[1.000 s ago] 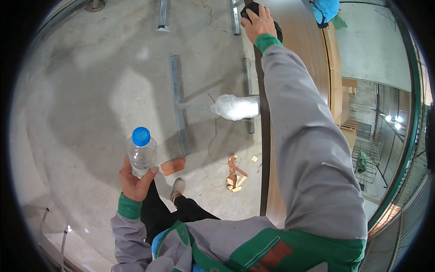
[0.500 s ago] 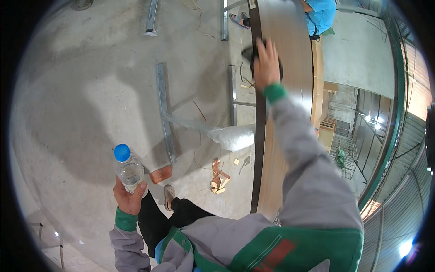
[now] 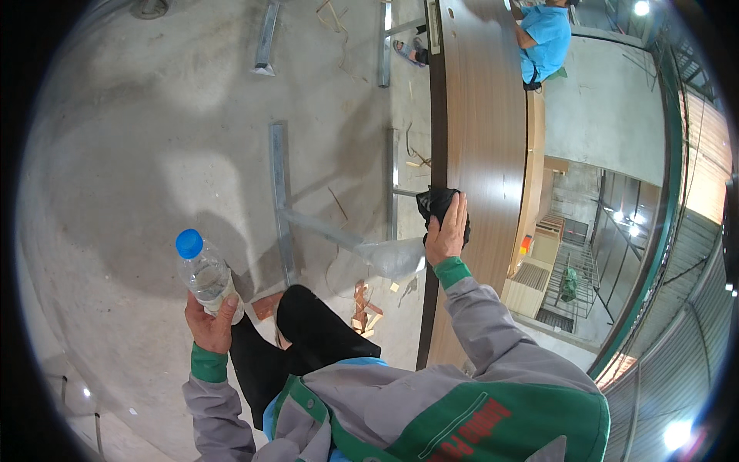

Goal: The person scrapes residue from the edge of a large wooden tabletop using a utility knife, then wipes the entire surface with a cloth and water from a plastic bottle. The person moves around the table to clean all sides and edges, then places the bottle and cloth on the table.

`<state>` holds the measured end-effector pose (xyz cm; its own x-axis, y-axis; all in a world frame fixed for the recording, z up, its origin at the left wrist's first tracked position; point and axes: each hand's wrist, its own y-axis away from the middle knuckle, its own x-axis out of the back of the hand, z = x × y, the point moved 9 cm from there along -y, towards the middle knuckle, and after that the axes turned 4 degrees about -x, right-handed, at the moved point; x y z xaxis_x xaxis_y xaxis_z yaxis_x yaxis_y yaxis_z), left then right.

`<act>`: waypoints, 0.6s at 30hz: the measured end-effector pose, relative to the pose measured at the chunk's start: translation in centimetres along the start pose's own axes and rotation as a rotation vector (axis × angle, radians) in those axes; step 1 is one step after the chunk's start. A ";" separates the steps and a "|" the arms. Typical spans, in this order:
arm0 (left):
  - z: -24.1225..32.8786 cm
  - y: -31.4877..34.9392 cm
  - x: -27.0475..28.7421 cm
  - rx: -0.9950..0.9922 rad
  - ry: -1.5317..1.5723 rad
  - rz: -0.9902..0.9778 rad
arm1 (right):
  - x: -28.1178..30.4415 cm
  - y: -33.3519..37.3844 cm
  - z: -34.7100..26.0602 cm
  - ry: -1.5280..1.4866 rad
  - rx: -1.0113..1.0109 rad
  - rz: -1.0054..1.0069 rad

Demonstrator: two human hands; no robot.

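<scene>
My left hand (image 3: 210,323) is wrapped round the lower part of a clear plastic bottle (image 3: 206,279) with a blue cap (image 3: 189,243), tilted a little. Some liquid seems to be inside. On the long wood-grain panel (image 3: 485,131), my right hand (image 3: 448,235) presses a bunched black cloth (image 3: 436,205) against the surface near its dark left edge. The cloth hangs slightly over that edge. Fingers of this hand lie long and close together over the cloth, and its palm side is hidden.
Beyond, at the panel's far end, is a person in a blue shirt (image 3: 545,42). Metal stand legs (image 3: 279,192) rest on the concrete floor. Clear plastic wrap (image 3: 394,258) hangs beside the panel. Brown scraps (image 3: 362,308) lie on the floor near my legs.
My right hand has drawn the black cloth back along the panel toward me. The left hand with the bottle has shifted slightly left and up. One knee has come forward.
</scene>
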<state>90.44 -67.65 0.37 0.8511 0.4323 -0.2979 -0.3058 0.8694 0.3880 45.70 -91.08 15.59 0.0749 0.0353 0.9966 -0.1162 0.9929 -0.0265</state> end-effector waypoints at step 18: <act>8.5 -14.3 -4.9 -0.001 -0.123 0.105 | 0.0 -60.3 -18.3 0.094 0.293 0.311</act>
<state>94.22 -84.28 3.66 0.8601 0.4886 -0.1465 -0.3964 0.8210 0.4108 70.78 -148.87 15.76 0.0800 0.3514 0.9328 -0.4226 0.8595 -0.2876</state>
